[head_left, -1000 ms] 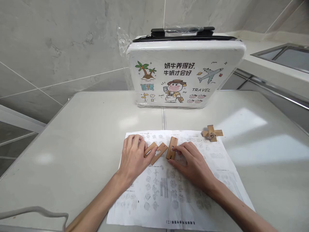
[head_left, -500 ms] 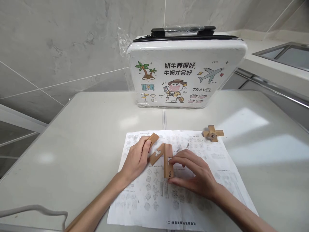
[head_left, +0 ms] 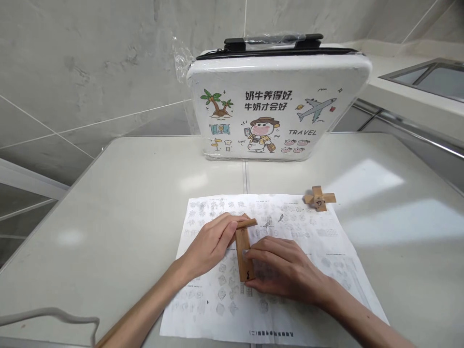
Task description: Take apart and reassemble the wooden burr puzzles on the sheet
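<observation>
My left hand (head_left: 212, 244) is closed on a small wooden puzzle piece (head_left: 248, 224), held crosswise at the far end of another piece. That second, notched wooden puzzle piece (head_left: 244, 263) has a dark mark near its close end. Thumb and fingers of my right hand (head_left: 286, 266) grip it along its right side. Whether the two pieces touch or only overlap in view, I cannot tell. A bit of wood shows behind the left hand's piece, mostly hidden. Under both hands lies a printed paper sheet (head_left: 203, 314) with rows of small diagrams, upside down to me.
An assembled cross-shaped wooden puzzle (head_left: 319, 199) sits at the sheet's far right corner. Behind it on the pale table (head_left: 126, 203) stands a white plastic-wrapped case (head_left: 232, 82) with cartoon prints. A grey cable (head_left: 54, 313) runs along the near left.
My left hand has moved right and nearer, bringing its piece across the far end of the notched one. The right hand has shifted slightly left and nearer with its piece.
</observation>
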`<state>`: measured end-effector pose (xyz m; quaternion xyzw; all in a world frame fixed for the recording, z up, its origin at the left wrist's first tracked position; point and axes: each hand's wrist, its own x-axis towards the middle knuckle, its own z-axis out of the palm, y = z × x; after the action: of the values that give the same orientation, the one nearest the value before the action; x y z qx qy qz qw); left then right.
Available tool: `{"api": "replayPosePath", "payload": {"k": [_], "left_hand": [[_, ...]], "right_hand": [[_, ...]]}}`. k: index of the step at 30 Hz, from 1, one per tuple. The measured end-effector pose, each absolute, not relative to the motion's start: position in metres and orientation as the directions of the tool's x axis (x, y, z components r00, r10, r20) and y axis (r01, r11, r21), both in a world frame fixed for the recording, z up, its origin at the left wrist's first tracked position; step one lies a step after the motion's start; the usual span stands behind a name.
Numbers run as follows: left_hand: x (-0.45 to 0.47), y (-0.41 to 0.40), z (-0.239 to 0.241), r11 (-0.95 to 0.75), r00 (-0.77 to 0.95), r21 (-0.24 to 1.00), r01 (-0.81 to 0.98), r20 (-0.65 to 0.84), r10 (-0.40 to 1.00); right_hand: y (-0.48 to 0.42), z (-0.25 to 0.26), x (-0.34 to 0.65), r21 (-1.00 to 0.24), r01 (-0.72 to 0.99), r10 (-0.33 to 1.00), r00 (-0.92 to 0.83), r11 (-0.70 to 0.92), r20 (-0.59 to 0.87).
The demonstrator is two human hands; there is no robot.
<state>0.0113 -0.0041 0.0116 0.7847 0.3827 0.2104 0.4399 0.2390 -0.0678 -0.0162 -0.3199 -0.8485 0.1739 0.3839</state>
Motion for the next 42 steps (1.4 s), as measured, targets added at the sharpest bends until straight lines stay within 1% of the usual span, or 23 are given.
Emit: {"api": "replayPosePath", "payload": {"k": [5, 8, 11, 14, 16, 21, 25, 30, 36, 42], "left_hand": [[0.010, -0.005, 0.009, -0.405, 0.638, 0.812, 0.420, 0.054, 0.768], [0.009, -0.006, 0.006, -0.478, 0.652, 0.751, 0.455, 0.085, 0.754], [0.009, -0.007, 0.001, -0.574, 0.678, 0.677, 0.461, 0.149, 0.720], [0.009, -0.007, -0.001, -0.613, 0.684, 0.629, 0.478, 0.172, 0.709], [0.009, -0.007, 0.000, -0.594, 0.675, 0.632, 0.499, 0.147, 0.723], [0.009, -0.005, 0.004, -0.514, 0.671, 0.695, 0.502, 0.062, 0.739], [0.009, -0.005, 0.006, -0.483, 0.670, 0.721, 0.496, 0.036, 0.741], [0.009, -0.004, 0.006, -0.466, 0.668, 0.743, 0.480, 0.035, 0.743], [0.011, -0.005, 0.003, -0.493, 0.687, 0.745, 0.450, 0.065, 0.724], [0.010, -0.004, 0.004, -0.536, 0.690, 0.717, 0.446, 0.106, 0.716]], "right_hand": [[-0.068, -0.016, 0.239, -0.528, 0.412, 0.668, -0.509, 0.743, 0.543], [-0.069, -0.019, 0.239, -0.516, 0.414, 0.660, -0.519, 0.750, 0.543], [-0.071, -0.021, 0.237, -0.500, 0.428, 0.658, -0.520, 0.753, 0.546], [-0.072, -0.021, 0.236, -0.486, 0.435, 0.652, -0.525, 0.758, 0.547], [-0.072, -0.020, 0.236, -0.483, 0.434, 0.649, -0.528, 0.761, 0.547], [-0.073, -0.018, 0.235, -0.478, 0.418, 0.634, -0.541, 0.773, 0.553], [-0.074, -0.018, 0.235, -0.486, 0.413, 0.637, -0.540, 0.770, 0.551], [-0.074, -0.018, 0.237, -0.498, 0.412, 0.645, -0.525, 0.764, 0.556], [-0.074, -0.017, 0.235, -0.486, 0.405, 0.631, -0.551, 0.775, 0.547], [-0.075, -0.016, 0.234, -0.488, 0.412, 0.637, -0.547, 0.769, 0.543]]}}
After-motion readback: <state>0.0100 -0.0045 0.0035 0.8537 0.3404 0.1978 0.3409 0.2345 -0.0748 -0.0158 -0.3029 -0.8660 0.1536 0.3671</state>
